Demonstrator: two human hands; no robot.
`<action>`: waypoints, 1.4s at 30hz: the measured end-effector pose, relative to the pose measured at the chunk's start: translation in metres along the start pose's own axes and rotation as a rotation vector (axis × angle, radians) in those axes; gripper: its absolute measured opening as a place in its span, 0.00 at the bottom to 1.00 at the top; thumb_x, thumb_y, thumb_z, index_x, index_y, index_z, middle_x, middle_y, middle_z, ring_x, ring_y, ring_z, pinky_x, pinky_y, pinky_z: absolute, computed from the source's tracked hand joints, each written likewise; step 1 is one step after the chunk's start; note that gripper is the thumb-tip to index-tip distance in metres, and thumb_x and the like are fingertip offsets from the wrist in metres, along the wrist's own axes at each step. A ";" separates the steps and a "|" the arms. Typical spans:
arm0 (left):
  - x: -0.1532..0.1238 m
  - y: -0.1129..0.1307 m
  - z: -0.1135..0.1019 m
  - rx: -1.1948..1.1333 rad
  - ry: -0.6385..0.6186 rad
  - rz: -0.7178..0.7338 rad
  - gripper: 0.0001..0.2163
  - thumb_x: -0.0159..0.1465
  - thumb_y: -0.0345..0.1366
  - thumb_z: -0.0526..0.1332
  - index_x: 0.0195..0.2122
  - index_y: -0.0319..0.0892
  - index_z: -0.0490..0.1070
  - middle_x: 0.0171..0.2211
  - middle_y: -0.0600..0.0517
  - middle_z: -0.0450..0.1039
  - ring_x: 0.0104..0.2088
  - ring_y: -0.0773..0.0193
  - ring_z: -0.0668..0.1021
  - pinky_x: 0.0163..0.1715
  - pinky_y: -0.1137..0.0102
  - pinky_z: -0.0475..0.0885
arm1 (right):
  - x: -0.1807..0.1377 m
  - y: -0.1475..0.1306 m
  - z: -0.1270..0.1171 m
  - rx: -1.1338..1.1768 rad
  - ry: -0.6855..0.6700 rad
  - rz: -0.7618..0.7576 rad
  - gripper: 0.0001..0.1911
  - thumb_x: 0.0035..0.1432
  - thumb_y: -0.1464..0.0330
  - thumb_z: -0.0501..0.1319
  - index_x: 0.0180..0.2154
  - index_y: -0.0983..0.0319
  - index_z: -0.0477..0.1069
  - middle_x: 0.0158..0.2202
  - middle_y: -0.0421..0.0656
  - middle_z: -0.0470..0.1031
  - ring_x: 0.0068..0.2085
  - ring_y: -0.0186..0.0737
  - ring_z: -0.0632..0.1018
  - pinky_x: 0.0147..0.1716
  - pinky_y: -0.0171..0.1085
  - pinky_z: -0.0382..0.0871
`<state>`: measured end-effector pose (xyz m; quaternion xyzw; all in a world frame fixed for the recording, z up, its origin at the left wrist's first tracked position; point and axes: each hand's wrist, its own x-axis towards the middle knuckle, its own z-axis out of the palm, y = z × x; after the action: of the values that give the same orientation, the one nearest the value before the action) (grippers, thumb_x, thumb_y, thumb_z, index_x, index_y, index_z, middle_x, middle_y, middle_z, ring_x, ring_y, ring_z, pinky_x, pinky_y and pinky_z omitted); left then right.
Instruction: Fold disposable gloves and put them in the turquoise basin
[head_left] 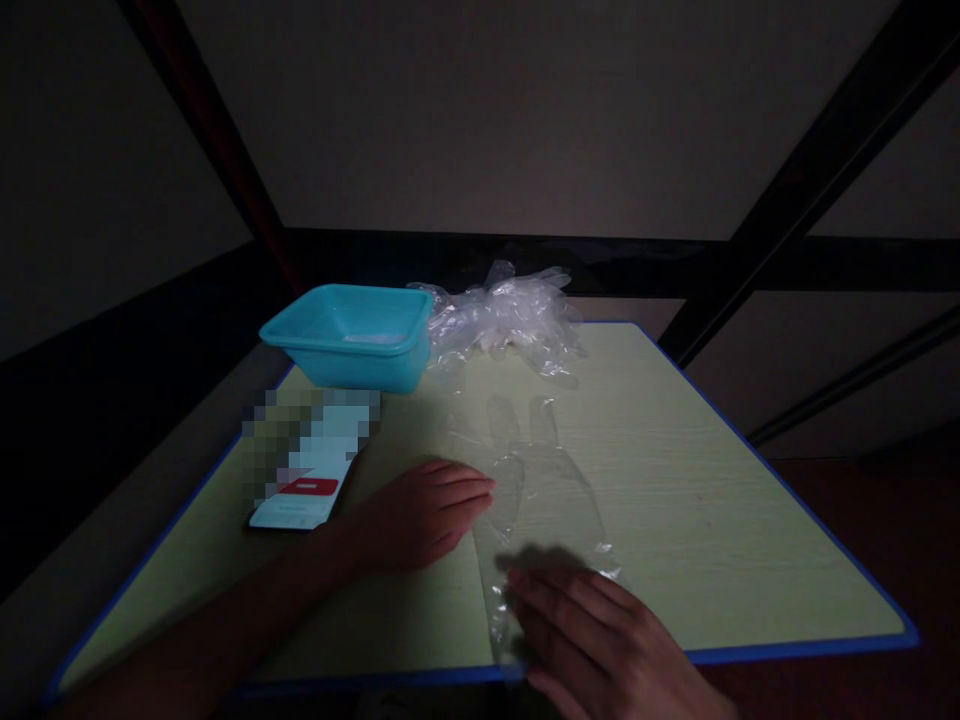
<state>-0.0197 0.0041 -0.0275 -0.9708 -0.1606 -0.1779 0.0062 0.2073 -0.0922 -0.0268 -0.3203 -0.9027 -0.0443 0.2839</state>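
A clear plastic glove lies flat on the pale green table, fingers pointing away from me. My left hand rests flat beside its left edge, fingers stretched out and touching the plastic. My right hand lies open on the glove's cuff near the table's front edge, fingers extended to the left. Neither hand grips anything.
A turquoise plastic tub stands at the back left. A heap of clear plastic gloves lies behind it to the right. A phone with a lit screen lies left of my left hand. Blue trim edges the table; dark beams cross behind.
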 end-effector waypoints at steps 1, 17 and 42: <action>0.000 0.000 0.000 0.010 -0.007 -0.011 0.15 0.64 0.28 0.47 0.46 0.32 0.68 0.46 0.43 0.74 0.46 0.57 0.73 0.44 0.63 0.70 | 0.000 0.002 -0.005 -0.010 -0.046 0.009 0.16 0.65 0.64 0.50 0.43 0.62 0.75 0.47 0.41 0.77 0.46 0.37 0.76 0.46 0.34 0.71; 0.001 0.023 -0.005 -0.212 -0.132 0.065 0.27 0.65 0.48 0.49 0.57 0.30 0.58 0.60 0.36 0.57 0.62 0.54 0.57 0.58 0.60 0.60 | -0.014 0.019 -0.028 -0.071 -0.136 -0.024 0.19 0.65 0.61 0.49 0.43 0.63 0.74 0.42 0.44 0.79 0.41 0.37 0.77 0.40 0.35 0.71; 0.018 0.061 -0.011 -0.264 -0.305 -0.060 0.21 0.63 0.37 0.55 0.58 0.48 0.59 0.63 0.46 0.51 0.62 0.52 0.57 0.59 0.56 0.58 | 0.037 0.142 -0.002 0.109 -0.042 0.194 0.18 0.66 0.65 0.47 0.38 0.66 0.72 0.38 0.51 0.75 0.40 0.44 0.75 0.40 0.44 0.71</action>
<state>0.0114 -0.0488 -0.0086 -0.9737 -0.1638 -0.0484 -0.1508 0.2705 0.0397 -0.0192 -0.3912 -0.8742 0.0391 0.2849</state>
